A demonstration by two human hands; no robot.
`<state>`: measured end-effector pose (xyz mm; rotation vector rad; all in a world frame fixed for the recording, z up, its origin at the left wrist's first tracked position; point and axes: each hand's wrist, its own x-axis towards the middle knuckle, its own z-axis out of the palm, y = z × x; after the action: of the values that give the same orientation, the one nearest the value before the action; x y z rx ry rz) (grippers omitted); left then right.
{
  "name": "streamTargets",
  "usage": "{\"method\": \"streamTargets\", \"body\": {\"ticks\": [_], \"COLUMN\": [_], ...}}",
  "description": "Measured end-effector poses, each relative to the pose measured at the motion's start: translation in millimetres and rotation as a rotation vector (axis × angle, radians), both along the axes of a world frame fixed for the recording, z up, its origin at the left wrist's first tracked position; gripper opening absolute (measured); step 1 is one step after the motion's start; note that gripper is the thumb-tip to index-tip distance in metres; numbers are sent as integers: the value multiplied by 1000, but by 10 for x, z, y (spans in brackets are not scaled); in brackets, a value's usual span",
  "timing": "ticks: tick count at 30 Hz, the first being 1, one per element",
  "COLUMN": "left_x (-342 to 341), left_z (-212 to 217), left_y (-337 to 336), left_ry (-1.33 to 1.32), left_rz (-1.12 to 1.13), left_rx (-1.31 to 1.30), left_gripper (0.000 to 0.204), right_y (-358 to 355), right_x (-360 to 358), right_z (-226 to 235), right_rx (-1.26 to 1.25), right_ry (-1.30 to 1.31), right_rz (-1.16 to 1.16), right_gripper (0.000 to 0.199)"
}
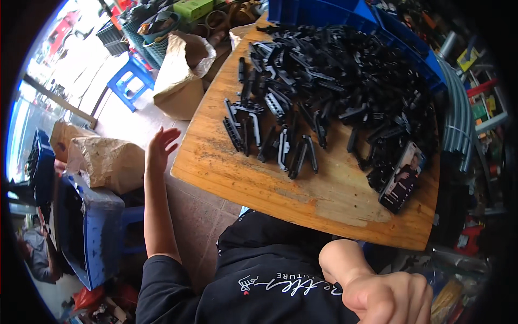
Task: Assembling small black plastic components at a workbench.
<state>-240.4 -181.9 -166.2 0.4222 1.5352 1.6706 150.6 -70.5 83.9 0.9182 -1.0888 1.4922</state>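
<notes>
My left hand (160, 147) hangs in the air just off the left edge of the wooden table (216, 178), fingers stretched and slightly apart, holding nothing. Close to my chest, at the lower right, my right hand (386, 297) is curled with its back facing up; whatever it may hold is hidden. A big heap of black plastic parts (345, 70) covers the far and right side of the table. Several long, narrow pieces lie loose at its near edge, among them a clip-like part (283, 148). A phone (402, 178) with a lit screen leans against the heap.
Blue crates (324, 12) stand behind the heap. Left of the table are an open paper sack (178, 81), a blue stool (131, 81), another brown sack (108, 162) and a blue bin (102, 232). Grey tubing (458, 119) hangs at the right.
</notes>
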Motion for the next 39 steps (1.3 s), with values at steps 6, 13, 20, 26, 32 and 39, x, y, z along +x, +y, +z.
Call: {"method": "streamTargets", "body": {"ticks": [6,13,20,26,32,39], "left_x": [260,1669,2016,1975,1956,1995], "left_z": [682,1710,1303,1340,1317,1364], "left_y": [685,1779,1796,1843,1826,1858], "left_ry": [1029,1201,1430,1261,1292,1256], "left_rz": [97,-73,-123,-122,-133,-149], "left_rx": [-50,351,338,335,333,349], "left_gripper": [65,40,29,24,22,21], "right_y": [-23,-32,196,93,179,-160], "right_x": [276,433,318,313,125,629], "right_z": [130,13,131,64,84,134], "right_rx": [-34,248,359,309,311,172], "right_ry": [-31,304,208,268,313,-49], "right_rz": [60,-285,-297,-446,-278,-438], "right_gripper": [37,22,21,22,25,27]}}
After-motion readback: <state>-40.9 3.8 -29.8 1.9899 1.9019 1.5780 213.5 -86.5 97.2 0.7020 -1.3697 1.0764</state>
